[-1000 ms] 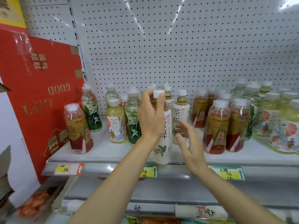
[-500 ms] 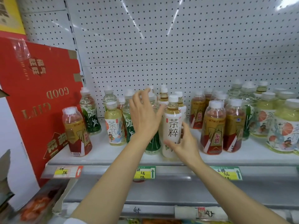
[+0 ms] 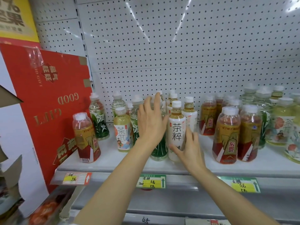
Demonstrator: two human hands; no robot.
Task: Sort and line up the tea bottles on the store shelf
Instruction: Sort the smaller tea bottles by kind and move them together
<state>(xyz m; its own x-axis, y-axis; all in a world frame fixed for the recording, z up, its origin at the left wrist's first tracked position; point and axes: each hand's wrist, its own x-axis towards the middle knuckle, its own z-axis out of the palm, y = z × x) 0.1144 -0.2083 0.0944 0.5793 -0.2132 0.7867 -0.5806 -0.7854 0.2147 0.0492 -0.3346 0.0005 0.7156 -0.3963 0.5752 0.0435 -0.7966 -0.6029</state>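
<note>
A white-labelled tea bottle (image 3: pixel 176 130) with black characters stands upright at the front middle of the shelf (image 3: pixel 113 161). My right hand (image 3: pixel 190 150) grips its lower part, thumb across the front and fingers on its right side. My left hand (image 3: pixel 151 125) is spread open over a green-labelled bottle (image 3: pixel 159 151) just left of it, thumb touching the white bottle. More white-labelled bottles (image 3: pixel 190 114) stand behind. A cartoon-labelled bottle (image 3: pixel 122 132) and another green-labelled bottle (image 3: pixel 99 122) stand further left.
Red-and-gold bottles (image 3: pixel 227 135) crowd the front right, one lone red-and-gold bottle (image 3: pixel 86 138) stands front left. Peach-patterned bottles (image 3: pixel 282 127) fill the far right. A red gift box (image 3: pixel 48 103) leans at the left end. Price tags (image 3: pixel 151 181) line the shelf edge; pegboard backs it.
My left hand let go of the white-labelled bottle it held up and spread over the green bottle. The white bottle came to stand on the shelf, with my right hand closed on it.
</note>
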